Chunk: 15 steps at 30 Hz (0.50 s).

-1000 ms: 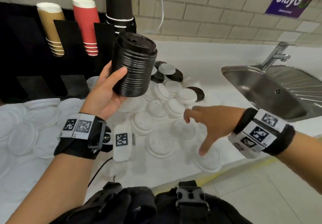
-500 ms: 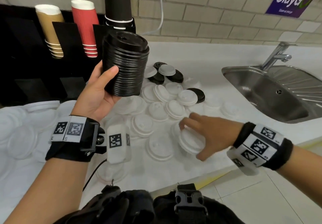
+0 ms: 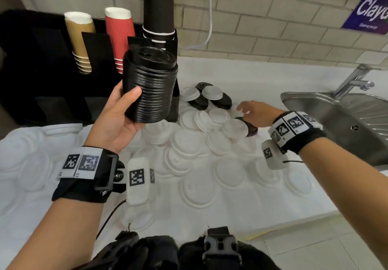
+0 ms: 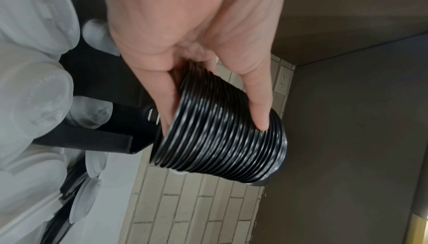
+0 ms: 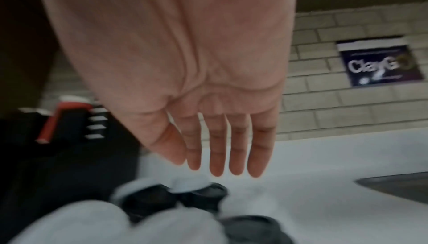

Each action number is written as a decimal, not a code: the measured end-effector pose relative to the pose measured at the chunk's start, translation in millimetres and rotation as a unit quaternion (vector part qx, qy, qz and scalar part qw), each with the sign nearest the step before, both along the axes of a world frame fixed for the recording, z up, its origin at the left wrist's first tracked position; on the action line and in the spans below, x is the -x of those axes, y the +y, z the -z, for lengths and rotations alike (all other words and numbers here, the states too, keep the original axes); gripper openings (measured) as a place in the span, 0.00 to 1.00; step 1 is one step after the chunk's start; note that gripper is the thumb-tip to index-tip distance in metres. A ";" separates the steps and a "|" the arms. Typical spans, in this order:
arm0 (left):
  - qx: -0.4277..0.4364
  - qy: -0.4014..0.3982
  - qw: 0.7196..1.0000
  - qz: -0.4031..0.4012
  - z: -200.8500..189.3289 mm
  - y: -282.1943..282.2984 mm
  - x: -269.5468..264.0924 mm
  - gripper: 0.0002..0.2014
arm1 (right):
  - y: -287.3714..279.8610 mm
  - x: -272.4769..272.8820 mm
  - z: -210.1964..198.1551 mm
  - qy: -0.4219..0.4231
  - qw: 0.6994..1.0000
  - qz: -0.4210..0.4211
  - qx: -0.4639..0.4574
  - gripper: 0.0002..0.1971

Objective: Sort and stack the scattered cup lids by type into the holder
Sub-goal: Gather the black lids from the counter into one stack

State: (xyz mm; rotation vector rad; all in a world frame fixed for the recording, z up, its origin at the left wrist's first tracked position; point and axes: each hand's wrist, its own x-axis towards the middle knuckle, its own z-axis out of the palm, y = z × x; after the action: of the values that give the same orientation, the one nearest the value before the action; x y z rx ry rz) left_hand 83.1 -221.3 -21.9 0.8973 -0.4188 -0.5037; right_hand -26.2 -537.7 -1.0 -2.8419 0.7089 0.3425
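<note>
A tall stack of black lids (image 3: 150, 85) is gripped upright in the left hand (image 3: 114, 122) before the holder (image 3: 42, 64), while the right hand (image 3: 255, 112), moved up from the near white lids (image 3: 197, 182) with fingers straight and empty, is stretched over a loose black lid (image 3: 251, 126), judged next for the stack.

The stack of black lids (image 3: 150, 87) looks glossy ribbed plastic. The white lids (image 3: 195, 141) look matt plastic. The sink (image 3: 344, 120) is brushed metal.
</note>
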 end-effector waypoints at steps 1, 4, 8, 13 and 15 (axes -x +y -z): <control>0.000 -0.001 1.000 0.001 0.6 -1.0 -0.4 0.19 | -14.1 -1.0 5.4 0.026 0.999 0.026 0.022 0.21; -0.001 -0.003 1.000 0.003 2.8 -2.9 -1.8 0.20 | -38.6 -3.7 22.7 0.071 0.995 0.056 0.044 0.24; -0.004 -0.006 1.000 0.000 4.2 -3.6 -6.0 0.20 | -47.4 -9.4 31.3 0.090 0.993 0.064 -0.037 0.33; -0.002 -0.003 1.000 -0.007 2.9 -5.0 -9.8 0.20 | -47.6 -23.6 29.7 0.167 0.984 0.017 -0.059 0.38; -0.003 -0.003 1.000 -0.007 3.4 -5.8 -9.6 0.19 | -46.3 -27.4 29.4 0.184 0.980 -0.007 -0.072 0.38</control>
State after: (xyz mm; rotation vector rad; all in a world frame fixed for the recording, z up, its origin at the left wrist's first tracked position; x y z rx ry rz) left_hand 92.6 -227.2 -25.4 0.9068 -0.4158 -0.4890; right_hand 1.2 -584.0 -30.3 -2.6731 0.6949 0.8995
